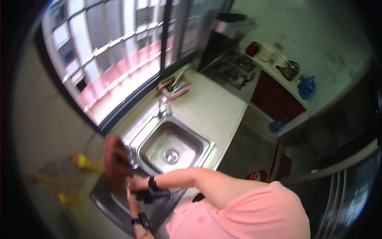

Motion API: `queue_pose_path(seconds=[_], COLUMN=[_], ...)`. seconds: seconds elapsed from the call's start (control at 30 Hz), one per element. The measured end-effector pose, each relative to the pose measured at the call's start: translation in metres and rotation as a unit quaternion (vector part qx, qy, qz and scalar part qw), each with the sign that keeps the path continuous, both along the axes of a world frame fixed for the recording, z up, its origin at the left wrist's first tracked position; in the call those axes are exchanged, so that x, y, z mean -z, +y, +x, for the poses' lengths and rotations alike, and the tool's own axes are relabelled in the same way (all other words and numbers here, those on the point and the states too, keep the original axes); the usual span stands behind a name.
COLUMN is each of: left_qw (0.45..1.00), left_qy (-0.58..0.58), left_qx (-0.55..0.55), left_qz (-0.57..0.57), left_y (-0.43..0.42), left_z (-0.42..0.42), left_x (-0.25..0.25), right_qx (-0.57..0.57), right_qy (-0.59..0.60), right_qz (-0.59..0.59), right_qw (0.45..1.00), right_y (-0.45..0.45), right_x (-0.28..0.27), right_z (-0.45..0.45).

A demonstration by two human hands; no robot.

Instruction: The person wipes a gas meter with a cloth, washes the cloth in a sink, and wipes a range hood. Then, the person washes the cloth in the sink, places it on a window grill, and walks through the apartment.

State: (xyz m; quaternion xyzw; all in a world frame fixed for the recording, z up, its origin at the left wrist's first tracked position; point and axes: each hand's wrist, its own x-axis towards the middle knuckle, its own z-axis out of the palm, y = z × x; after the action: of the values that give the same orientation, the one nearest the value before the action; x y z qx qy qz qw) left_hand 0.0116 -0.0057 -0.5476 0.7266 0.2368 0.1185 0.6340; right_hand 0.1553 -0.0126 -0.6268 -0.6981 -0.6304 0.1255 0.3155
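Observation:
A reddish-brown cloth (pixel 116 161), bunched and blurred by motion, hangs over the left basin (pixel 115 215) of the sink. My right hand (pixel 139 183), with a black band at the wrist, closes on its lower end. My left hand (pixel 132 198), wearing a black watch, meets the right one there and also grips the cloth. The fingers are partly hidden and smeared. Beside them lies the steel right basin (pixel 171 141), with its drain showing and a faucet (pixel 162 109) at its back edge.
A pink basket (pixel 178 91) of utensils stands by the barred window. Bottles with yellow parts (pixel 85 162) are at the left wall. Farther off are a gas stove (pixel 234 71), kettles (pixel 266 52), a large blue water bottle (pixel 307 87) and a red bucket (pixel 260 175) on the floor.

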Motion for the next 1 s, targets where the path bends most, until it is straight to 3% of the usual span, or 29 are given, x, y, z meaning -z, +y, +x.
queue_pose_path(seconds=[0.03,0.07,0.1,0.13,0.17,0.2,0.23,0.27,0.3,0.33,0.4,0.5,0.57,0.6,0.67,0.73,0.8,0.9,1.0], left_qw=[0.997,0.987,0.997,0.996,0.988,0.963,0.96,0.957,0.963,0.968,0.972,0.973,0.972,0.983,0.986,0.961,0.935,0.906,0.971], left_qy=[-0.011,-0.021,0.051,0.013,0.074,0.116,0.148,0.174,0.137,0.096,0.049,0.015,-0.054,0.007,0.127,0.176,0.263,0.268,0.082], left_qx=[-0.027,-0.066,-0.044,-0.079,-0.115,-0.134,-0.127,-0.115,-0.125,-0.132,-0.157,-0.203,-0.219,-0.167,-0.054,-0.088,-0.07,-0.053,-0.151], left_qz=[-0.075,-0.147,-0.032,-0.023,0.074,0.204,0.203,0.204,0.194,0.188,0.169,0.11,0.061,0.073,0.094,0.195,0.227,0.323,0.166], left_y=[-0.004,-0.005,0.008,0.01,0.013,0.016,0.019,0.023,0.027,0.032,0.037,0.023,0.01,0.014,0.021,0.022,0.026,0.03,0.039], left_z=[0.014,0.018,0.017,0.012,0.004,-0.003,-0.008,-0.011,-0.014,-0.014,-0.014,0.002,0.012,0.01,0.001,-0.006,-0.015,-0.032,-0.048], left_x=[-0.018,-0.034,-0.02,0.002,0.014,0.019,0.025,0.032,0.04,0.046,0.046,0.01,-0.011,-0.006,0.01,0.018,0.016,-0.001,0.013], right_qx=[0.021,0.063,0.022,0.097,0.101,0.014,-0.023,-0.005,0.005,-0.006,-0.032,-0.042,-0.066,-0.077,-0.098,-0.111,-0.12,-0.092,-0.074], right_qy=[0.036,0.151,0.192,0.249,0.262,0.154,0.186,0.169,0.173,0.251,0.233,0.363,0.332,0.315,0.371,0.388,0.297,0.191,0.164], right_qz=[0.033,0.052,0.056,0.033,-0.058,0.027,-0.012,-0.094,-0.1,-0.155,-0.165,-0.134,-0.179,-0.202,-0.128,-0.12,-0.077,-0.036,-0.033], right_qw=[0.999,0.985,0.98,0.963,0.958,0.988,0.982,0.981,0.98,0.955,0.958,0.921,0.924,0.924,0.914,0.907,0.944,0.977,0.983], right_y=[-0.012,-0.023,-0.032,-0.037,-0.043,-0.03,-0.028,-0.032,-0.032,-0.029,-0.028,-0.026,-0.02,-0.018,-0.017,-0.016,-0.012,-0.016,-0.025], right_x=[-0.02,-0.047,-0.067,-0.082,-0.111,-0.051,-0.038,-0.068,-0.072,-0.073,-0.082,-0.045,-0.058,-0.064,-0.074,-0.095,-0.082,-0.089,-0.112], right_z=[0.007,0.012,0.021,0.02,0.026,0.035,0.043,0.046,0.047,0.05,0.047,0.034,0.03,0.03,0.028,0.033,0.038,0.045,0.04])
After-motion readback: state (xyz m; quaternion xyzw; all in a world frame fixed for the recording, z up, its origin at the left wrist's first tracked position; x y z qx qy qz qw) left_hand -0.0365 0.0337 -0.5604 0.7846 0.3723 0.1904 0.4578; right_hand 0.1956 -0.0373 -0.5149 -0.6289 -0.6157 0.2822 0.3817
